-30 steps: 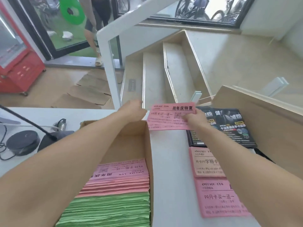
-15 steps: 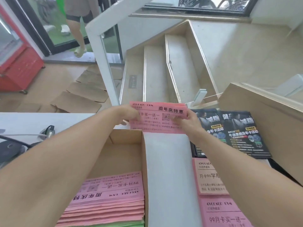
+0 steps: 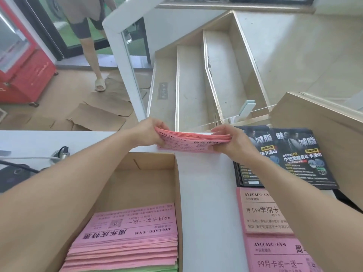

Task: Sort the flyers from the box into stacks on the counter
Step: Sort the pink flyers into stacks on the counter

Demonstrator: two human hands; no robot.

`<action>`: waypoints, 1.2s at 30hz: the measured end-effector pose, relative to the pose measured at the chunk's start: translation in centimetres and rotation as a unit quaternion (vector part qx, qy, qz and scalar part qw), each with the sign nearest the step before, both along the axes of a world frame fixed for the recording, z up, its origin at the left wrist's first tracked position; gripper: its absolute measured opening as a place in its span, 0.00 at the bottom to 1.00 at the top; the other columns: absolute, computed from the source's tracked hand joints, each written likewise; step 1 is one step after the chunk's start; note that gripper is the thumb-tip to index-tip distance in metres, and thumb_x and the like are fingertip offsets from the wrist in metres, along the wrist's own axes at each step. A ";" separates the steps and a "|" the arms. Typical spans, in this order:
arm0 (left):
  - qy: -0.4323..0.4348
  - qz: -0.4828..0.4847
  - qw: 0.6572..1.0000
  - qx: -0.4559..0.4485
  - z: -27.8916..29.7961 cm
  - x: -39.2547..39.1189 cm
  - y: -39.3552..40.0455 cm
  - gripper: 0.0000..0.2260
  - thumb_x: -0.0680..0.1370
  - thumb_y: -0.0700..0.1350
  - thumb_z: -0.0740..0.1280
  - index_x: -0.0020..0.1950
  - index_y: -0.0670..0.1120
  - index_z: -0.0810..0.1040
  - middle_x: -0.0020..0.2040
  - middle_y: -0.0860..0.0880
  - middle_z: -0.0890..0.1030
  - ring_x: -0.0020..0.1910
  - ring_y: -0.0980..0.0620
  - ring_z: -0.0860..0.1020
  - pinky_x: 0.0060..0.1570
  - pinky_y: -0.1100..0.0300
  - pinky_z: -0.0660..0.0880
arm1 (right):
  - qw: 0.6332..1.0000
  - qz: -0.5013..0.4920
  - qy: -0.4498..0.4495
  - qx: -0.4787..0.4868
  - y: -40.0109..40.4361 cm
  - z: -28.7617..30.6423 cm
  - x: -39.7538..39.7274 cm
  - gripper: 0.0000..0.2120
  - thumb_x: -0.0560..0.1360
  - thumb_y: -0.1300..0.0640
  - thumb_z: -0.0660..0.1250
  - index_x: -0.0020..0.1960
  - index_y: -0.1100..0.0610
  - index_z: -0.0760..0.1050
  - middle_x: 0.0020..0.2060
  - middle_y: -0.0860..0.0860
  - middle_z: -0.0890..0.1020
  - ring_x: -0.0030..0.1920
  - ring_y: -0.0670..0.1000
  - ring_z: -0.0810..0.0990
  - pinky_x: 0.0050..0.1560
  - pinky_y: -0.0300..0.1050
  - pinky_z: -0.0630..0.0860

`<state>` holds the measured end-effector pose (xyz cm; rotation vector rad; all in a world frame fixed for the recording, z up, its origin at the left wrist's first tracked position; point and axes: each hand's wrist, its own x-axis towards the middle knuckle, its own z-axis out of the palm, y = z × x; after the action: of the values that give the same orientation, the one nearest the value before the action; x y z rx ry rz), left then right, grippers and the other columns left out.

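Pink flyer bundle (image 3: 193, 141) sits between my two hands at the far edge of the bench (image 3: 208, 193), past the box's (image 3: 177, 185) far corner. Long axis runs L-R across me, bottom edge touching or just above the bench, can't tell which. Left hand (image 3: 149, 132) pinches the left short end, right hand (image 3: 231, 141) the right short end; both equally near, so it's a 2-hand job. Fingers (image 3: 220, 130) on both sides curled round the ends, thumbs under, gripping the bundle only.

Next move prob turns on the gap: free bench directly below, black flyers (image 3: 306, 160) just to the R, two pink stacks (image 3: 261, 211) nearer me on the R. More pink flyers (image 3: 133, 232) left in the box over green ones (image 3: 137, 268), so sorting is partway imo.
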<state>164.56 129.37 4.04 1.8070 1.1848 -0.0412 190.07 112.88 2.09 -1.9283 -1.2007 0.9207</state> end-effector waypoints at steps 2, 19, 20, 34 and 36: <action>-0.005 0.003 1.000 0.020 0.3 -0.3 0.0 0.17 0.67 0.35 0.77 0.50 0.52 0.83 0.51 0.51 0.85 0.51 0.51 0.82 0.43 0.61 0.76 | 0.999 0.027 -0.024 -0.002 -0.1 0.6 0.3 0.23 0.70 0.57 0.81 0.60 0.43 0.78 0.50 0.41 0.85 0.48 0.35 0.82 0.47 0.26 0.73; -0.043 0.056 0.996 0.057 0.9 -0.7 -0.4 0.09 0.72 0.36 0.70 0.49 0.46 0.81 0.48 0.47 0.85 0.47 0.48 0.85 0.49 0.51 0.82 | 0.989 0.000 -0.146 0.013 0.8 0.5 -0.4 0.23 0.73 0.57 0.76 0.66 0.45 0.77 0.55 0.42 0.83 0.55 0.47 0.80 0.57 0.46 0.76; -0.041 0.054 0.996 0.058 0.8 -0.6 -0.5 0.08 0.72 0.36 0.70 0.49 0.46 0.81 0.47 0.46 0.85 0.47 0.47 0.86 0.49 0.51 0.82 | 0.989 0.000 -0.145 0.025 0.7 0.3 -0.4 0.22 0.74 0.56 0.75 0.67 0.45 0.77 0.57 0.43 0.82 0.57 0.47 0.79 0.59 0.46 0.76; 0.040 0.090 0.990 -0.106 0.8 3.0 -0.6 0.08 0.77 0.36 0.72 0.51 0.43 0.74 0.47 0.44 0.84 0.43 0.47 0.82 0.48 0.55 0.81 | 0.945 0.142 -0.224 -0.194 4.0 2.1 1.7 0.15 0.80 0.53 0.70 0.65 0.46 0.75 0.58 0.48 0.81 0.50 0.50 0.80 0.47 0.45 0.76; 0.063 0.090 0.989 -0.103 0.1 3.9 -0.7 0.07 0.77 0.35 0.72 0.49 0.42 0.75 0.49 0.43 0.83 0.45 0.45 0.82 0.52 0.52 0.82 | 0.929 0.153 -0.271 -0.199 4.3 1.5 0.9 0.16 0.81 0.56 0.68 0.68 0.48 0.76 0.60 0.49 0.79 0.51 0.51 0.78 0.47 0.46 0.76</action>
<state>168.43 128.67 4.18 1.5304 1.3785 -0.1694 191.00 117.20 3.55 -2.4711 -1.7813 0.8596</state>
